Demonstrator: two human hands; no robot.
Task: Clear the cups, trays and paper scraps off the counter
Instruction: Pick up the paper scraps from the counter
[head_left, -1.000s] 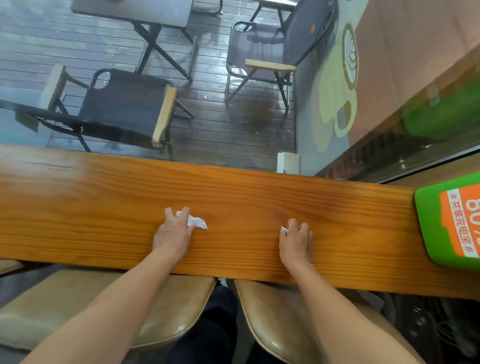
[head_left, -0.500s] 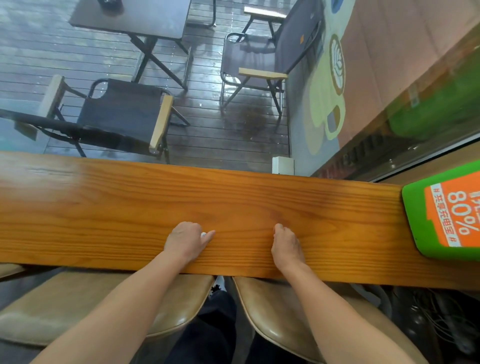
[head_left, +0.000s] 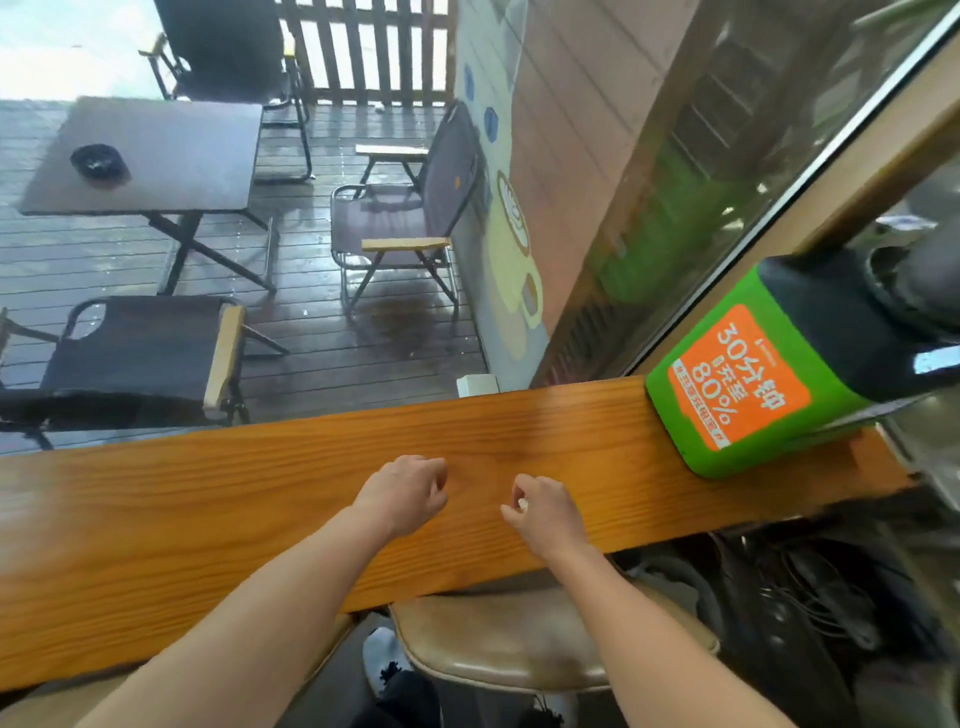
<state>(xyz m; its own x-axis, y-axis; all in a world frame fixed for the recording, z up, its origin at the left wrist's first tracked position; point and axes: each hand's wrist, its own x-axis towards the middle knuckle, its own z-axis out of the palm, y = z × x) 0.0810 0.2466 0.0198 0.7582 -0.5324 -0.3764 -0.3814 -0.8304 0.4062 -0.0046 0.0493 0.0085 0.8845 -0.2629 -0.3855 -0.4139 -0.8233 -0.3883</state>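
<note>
Above the wooden counter (head_left: 218, 509), the left hand (head_left: 402, 491) is fisted; the right hand (head_left: 545, 506) pinches a paper scrap (head_left: 521, 503), well left of the green box (head_left: 748, 384).

Charging box (head_left: 769, 374) on counter's (head_left: 208, 499) right end

Curled fingers hide whatever the left hand (head_left: 402, 491) holds; only a white speck of paper scrap (head_left: 521, 502) shows inside the right hand (head_left: 545, 512). The table (head_left: 156, 519) runs off the left edge.

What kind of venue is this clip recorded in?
Probably a cafe: a long wooden counter faces a window onto a wet deck with folding chairs and a table, beside a coffee-cup mural and a green power-bank station.
</note>
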